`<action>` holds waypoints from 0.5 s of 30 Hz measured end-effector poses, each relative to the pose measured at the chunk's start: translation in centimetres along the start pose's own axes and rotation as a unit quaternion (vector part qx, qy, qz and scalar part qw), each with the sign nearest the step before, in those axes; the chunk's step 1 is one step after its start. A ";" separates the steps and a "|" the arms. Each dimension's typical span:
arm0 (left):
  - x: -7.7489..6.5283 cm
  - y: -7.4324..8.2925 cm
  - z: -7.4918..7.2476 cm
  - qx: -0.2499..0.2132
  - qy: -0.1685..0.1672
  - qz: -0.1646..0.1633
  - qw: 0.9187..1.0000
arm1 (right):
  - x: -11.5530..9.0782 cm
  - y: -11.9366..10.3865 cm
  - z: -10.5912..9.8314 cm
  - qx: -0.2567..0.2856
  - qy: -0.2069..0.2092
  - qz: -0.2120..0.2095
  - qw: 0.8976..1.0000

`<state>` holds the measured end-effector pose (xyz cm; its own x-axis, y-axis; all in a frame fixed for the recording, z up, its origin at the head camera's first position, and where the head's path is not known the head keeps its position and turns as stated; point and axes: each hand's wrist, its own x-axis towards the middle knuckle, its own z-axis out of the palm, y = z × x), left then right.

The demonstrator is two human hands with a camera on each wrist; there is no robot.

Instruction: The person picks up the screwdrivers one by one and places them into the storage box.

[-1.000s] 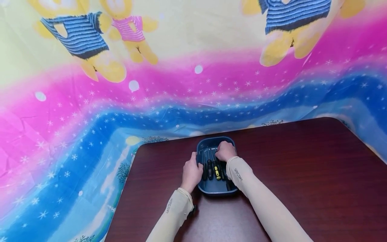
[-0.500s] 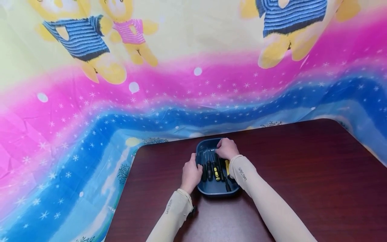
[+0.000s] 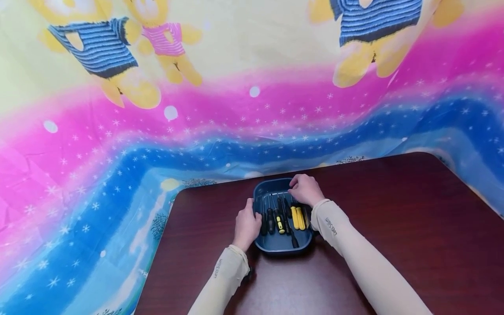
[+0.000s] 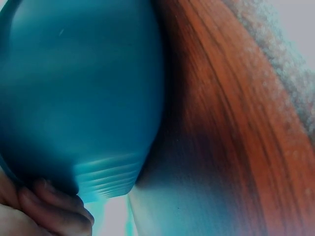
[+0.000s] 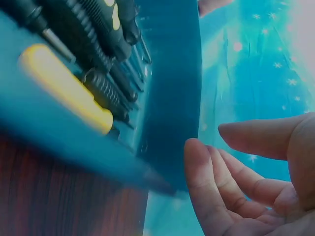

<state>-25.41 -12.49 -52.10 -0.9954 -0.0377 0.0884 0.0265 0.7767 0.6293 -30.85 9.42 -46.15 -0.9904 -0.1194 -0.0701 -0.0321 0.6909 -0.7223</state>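
A blue-grey tray [image 3: 275,250] rests on the table and holds several screwdrivers, among them a black-and-yellow screwdriver [image 3: 280,223] and a black screwdriver [image 3: 271,222]. Yellow-handled pliers [image 3: 298,218] lie along its right side. My left hand [image 3: 246,225] grips the tray's left rim, and in the left wrist view its curled fingers [image 4: 56,209] press against the tray's outer wall. Above the far right corner, my right hand [image 3: 307,190] is free of any tool. The right wrist view shows its thumb and loosely bent fingers [image 5: 197,167] apart.
The dark red-brown wooden table [image 3: 393,232] extends to both sides of the tray. Behind it hangs a cloth [image 3: 256,113] printed with bears and snowflakes, meeting the table's far edge.
My right hand has moved from inside the tray up and right to its far right corner, uncovering the yellow-handled pliers. My left hand keeps its hold on the rim.
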 end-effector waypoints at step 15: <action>0.0 0.2 0.0 -0.009 -0.004 -0.004 1.000 | -1.2 2.5 -1.5 0.002 -0.005 -0.015 1.000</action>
<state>-25.39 -12.35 -51.95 -0.9962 -0.0388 0.0779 0.0206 0.7645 0.6443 -29.90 12.37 -46.86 -0.9875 -0.1471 -0.0561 -0.0607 0.6844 -0.7265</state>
